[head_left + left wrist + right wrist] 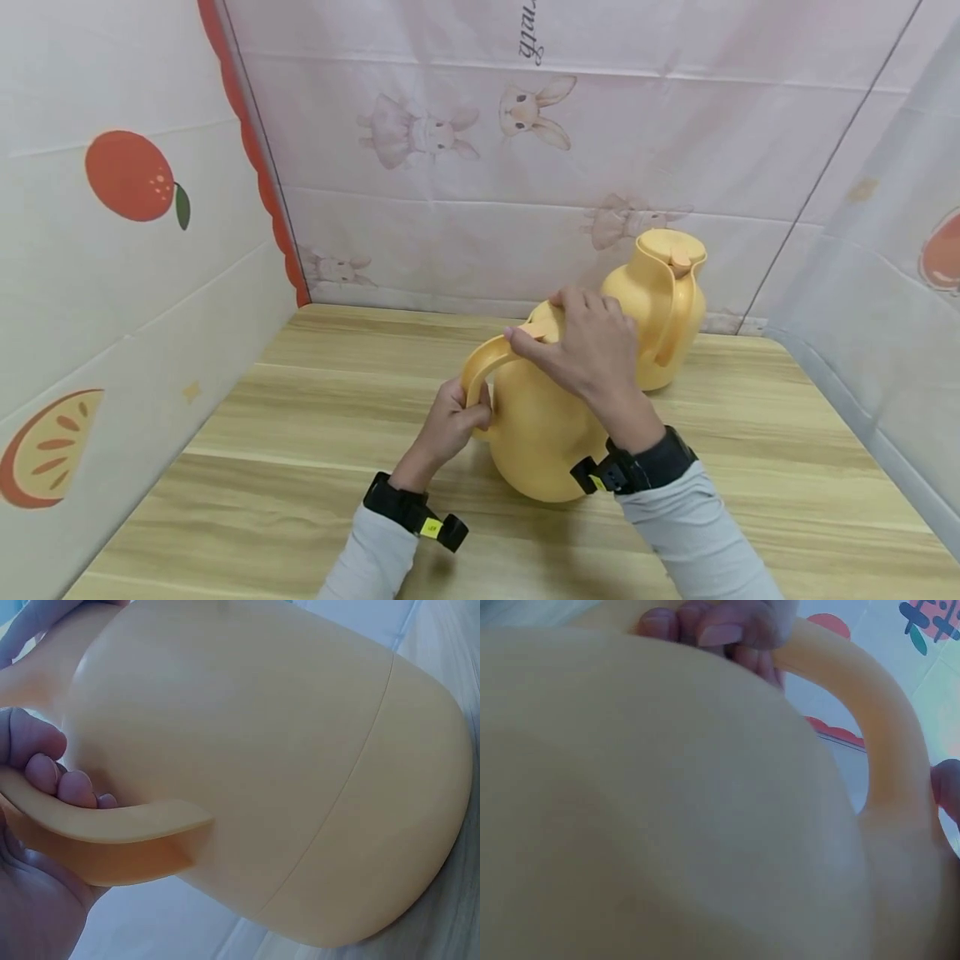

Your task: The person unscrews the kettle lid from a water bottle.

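Note:
A yellow thermos jug (540, 442) stands in front of me in the head view, its handle (480, 367) pointing left. My left hand (448, 421) grips that handle, with the fingers passing through the loop in the left wrist view. On top of the jug, my right hand (588, 342) holds the lid (547, 321), its thumb by the lever at the handle side. Curled fingertips (735, 630) show at the jug's neck in the right wrist view. Much of the lid is hidden under that hand. Whether the base rests flat on the table cannot be seen.
A second yellow thermos jug (626, 287) stands upright behind and to the right, close to my right hand. Both are at a wood-grain table (300, 483). Printed sheets (450, 242) hang as walls at the back and on both sides.

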A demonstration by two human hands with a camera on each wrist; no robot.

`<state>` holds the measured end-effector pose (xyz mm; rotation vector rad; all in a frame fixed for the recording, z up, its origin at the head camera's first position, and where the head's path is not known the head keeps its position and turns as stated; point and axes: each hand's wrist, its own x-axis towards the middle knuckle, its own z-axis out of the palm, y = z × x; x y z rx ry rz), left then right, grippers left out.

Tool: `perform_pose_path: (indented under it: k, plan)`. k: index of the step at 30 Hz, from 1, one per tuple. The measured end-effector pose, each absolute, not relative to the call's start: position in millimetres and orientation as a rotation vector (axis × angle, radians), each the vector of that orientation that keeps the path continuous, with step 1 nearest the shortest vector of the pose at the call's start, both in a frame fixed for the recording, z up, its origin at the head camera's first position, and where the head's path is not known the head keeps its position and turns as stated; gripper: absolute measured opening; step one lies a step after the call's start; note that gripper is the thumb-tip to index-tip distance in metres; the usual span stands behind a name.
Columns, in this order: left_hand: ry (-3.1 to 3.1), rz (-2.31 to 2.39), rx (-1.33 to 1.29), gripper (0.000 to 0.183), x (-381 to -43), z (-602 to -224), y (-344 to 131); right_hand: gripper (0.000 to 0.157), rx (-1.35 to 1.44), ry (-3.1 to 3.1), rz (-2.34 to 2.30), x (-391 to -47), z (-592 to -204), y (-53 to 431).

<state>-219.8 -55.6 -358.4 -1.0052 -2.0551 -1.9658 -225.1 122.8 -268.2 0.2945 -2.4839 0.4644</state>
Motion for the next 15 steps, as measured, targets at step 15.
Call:
perform_pose_path:
  k: [15]
  plan:
    - [-1.999,-1.976,-1.054,0.014,-239.3,-386.3,-57.3,0.059,0.343,-2.488,0.451,-226.1,-265.6,121.7]
